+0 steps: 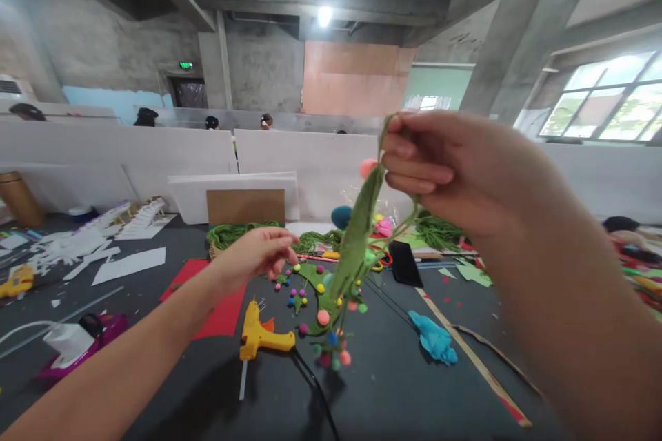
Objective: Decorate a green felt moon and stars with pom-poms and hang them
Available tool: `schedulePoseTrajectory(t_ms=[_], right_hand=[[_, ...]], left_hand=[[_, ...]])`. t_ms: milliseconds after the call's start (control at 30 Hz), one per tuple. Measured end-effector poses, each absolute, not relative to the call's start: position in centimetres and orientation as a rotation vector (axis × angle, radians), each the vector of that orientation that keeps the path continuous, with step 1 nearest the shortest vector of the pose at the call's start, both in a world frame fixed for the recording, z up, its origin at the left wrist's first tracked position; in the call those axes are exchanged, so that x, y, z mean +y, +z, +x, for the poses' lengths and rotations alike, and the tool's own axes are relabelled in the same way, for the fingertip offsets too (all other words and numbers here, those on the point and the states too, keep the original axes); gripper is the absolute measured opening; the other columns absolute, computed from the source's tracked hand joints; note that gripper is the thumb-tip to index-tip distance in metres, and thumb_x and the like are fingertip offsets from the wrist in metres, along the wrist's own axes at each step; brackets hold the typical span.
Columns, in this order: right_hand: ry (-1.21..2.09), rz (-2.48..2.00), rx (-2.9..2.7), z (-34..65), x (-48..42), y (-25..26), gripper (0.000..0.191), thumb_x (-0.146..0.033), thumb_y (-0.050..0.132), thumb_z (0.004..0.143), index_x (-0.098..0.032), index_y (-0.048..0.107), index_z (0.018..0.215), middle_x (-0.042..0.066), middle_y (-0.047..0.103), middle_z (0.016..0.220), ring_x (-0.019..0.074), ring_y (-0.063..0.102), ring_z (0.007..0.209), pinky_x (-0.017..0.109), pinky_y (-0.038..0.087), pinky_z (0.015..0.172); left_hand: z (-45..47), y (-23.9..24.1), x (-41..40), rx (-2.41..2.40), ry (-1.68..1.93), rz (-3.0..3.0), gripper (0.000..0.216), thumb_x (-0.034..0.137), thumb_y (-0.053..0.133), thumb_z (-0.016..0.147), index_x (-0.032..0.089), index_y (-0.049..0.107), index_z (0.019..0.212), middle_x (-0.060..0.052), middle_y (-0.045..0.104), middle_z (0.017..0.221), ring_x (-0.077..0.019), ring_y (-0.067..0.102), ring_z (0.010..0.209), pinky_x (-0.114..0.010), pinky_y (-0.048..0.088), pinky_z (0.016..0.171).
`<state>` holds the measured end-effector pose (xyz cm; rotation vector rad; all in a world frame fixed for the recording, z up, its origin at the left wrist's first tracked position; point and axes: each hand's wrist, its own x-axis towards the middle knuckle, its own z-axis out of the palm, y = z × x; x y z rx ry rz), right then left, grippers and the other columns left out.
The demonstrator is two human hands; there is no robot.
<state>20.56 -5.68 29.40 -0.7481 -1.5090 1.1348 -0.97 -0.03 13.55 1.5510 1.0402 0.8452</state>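
My right hand is raised at upper right, fingers pinched on the top of a green felt leaf garland that hangs down over the dark table. Small coloured pompoms dot its lower end, which rests near the table. My left hand reaches out over the table's middle, fingers curled together, and whether they hold anything is not clear. A yellow glue gun lies just below the left hand, its black cord running toward me.
Red felt, green cord bundles, a black phone, blue crumpled paper and white scraps lie around. White foam boards wall the back. Other people's heads show behind them.
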Motion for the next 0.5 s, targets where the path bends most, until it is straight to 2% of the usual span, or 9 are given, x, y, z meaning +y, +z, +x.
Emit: schedulePoseTrajectory(t_ms=[100,133,167,233,300,367,500], right_hand=[[1.059,-0.797,-1.509,21.1,-6.0,29.7,0.036,-0.014,0.037,0.09,-0.016,0.048,0.056,-0.007,0.04,0.049,-0.0017,0.021,0.033,0.021,0.016,0.039],[1.046,-0.814,-1.519,21.3,-6.0,29.6,0.035,-0.015,0.037,0.09,-0.016,0.049,0.057,-0.007,0.041,0.05,-0.002,0.021,0.034,0.021,0.016,0.039],[1.041,-0.828,-1.53,21.4,-6.0,29.5,0.035,-0.016,0.037,0.09,-0.016,0.049,0.057,-0.008,0.041,0.05,-0.0023,0.022,0.034,0.021,0.017,0.04],[1.054,-0.845,-1.553,21.7,-6.0,29.1,0.035,-0.017,0.036,0.09,-0.016,0.05,0.058,-0.007,0.043,0.05,-0.0026,0.024,0.034,0.021,0.016,0.04],[1.073,-0.846,-1.57,22.0,-5.9,28.7,0.036,-0.016,0.034,0.09,-0.016,0.05,0.059,-0.007,0.044,0.049,-0.0024,0.025,0.034,0.021,0.016,0.04],[1.08,-0.84,-1.58,22.3,-5.7,28.4,0.036,-0.015,0.032,0.09,-0.015,0.051,0.06,-0.007,0.044,0.05,-0.0023,0.027,0.034,0.021,0.015,0.04],[1.065,-0.828,-1.581,22.6,-5.4,28.2,0.034,-0.015,0.034,0.089,-0.016,0.051,0.06,-0.006,0.044,0.05,-0.0017,0.026,0.034,0.021,0.016,0.04]], left_hand=[[-0.6,7.9,2.3,1.214,0.624,1.653,0.033,0.043,0.048,0.085,0.013,0.058,0.074,-0.001,0.058,0.056,-0.0064,0.039,0.039,-0.02,0.032,0.038],[-0.5,6.2,3.0,1.268,0.565,1.685,0.034,0.042,0.05,0.084,0.012,0.058,0.069,0.0,0.057,0.053,-0.0077,0.042,0.041,-0.021,0.035,0.04],[-0.4,4.7,3.8,1.318,0.521,1.72,0.032,0.04,0.053,0.084,0.012,0.06,0.07,-0.001,0.058,0.058,-0.0095,0.049,0.047,-0.023,0.041,0.045],[-0.2,2.5,5.1,1.39,0.453,1.791,0.025,0.035,0.055,0.085,0.012,0.061,0.094,-0.003,0.063,0.088,-0.0147,0.06,0.073,-0.03,0.051,0.064],[-0.2,1.3,6.0,1.427,0.415,1.854,0.03,0.033,0.055,0.086,0.015,0.057,0.109,-0.006,0.06,0.109,-0.0196,0.06,0.091,-0.038,0.052,0.077],[-0.1,0.7,6.1,1.448,0.41,1.904,0.033,0.033,0.054,0.086,0.016,0.054,0.115,-0.008,0.057,0.116,-0.0212,0.059,0.098,-0.042,0.051,0.081],[0.1,0.7,4.5,1.467,0.51,1.965,0.029,0.032,0.055,0.086,0.017,0.056,0.111,-0.007,0.059,0.112,-0.02,0.059,0.096,-0.039,0.051,0.08]])
